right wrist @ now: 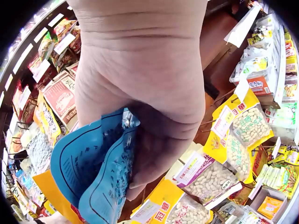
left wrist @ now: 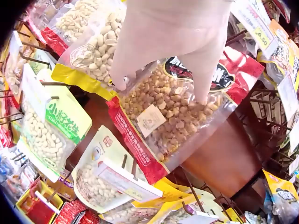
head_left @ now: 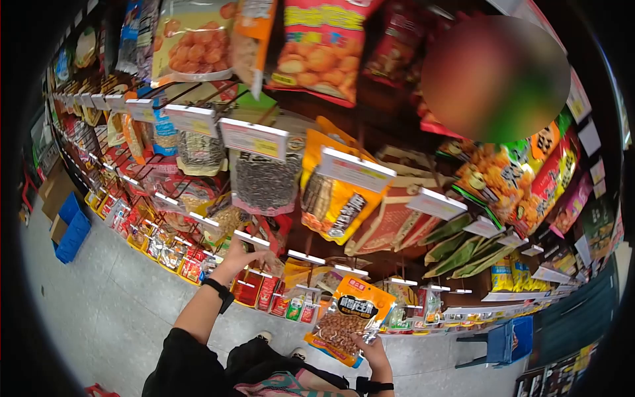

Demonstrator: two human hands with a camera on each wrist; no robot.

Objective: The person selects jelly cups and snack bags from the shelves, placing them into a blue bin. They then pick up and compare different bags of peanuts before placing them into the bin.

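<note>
My left hand (head_left: 246, 257) reaches to the hanging bags in the head view. In the left wrist view its spread fingers lie over a red-edged clear bag of brown nuts (left wrist: 173, 116), which hides the bag's top part. My right hand (head_left: 372, 351) pinches the lower right edge of an orange bag of peanuts (head_left: 349, 316), held front side up before the shelf. From the right wrist view the underside shows as blue printed panels (right wrist: 100, 172), with the thumb and fingers closed on their edge.
White price tags (head_left: 254, 137) stick out on hooks across the shelf. Around the left hand hang a bag of pale peanuts (left wrist: 100, 51) and a green-labelled bag (left wrist: 51, 126). Yellow peanut bags (right wrist: 238, 133) hang beyond the right hand. Blue stools (head_left: 506, 341) stand on the grey floor.
</note>
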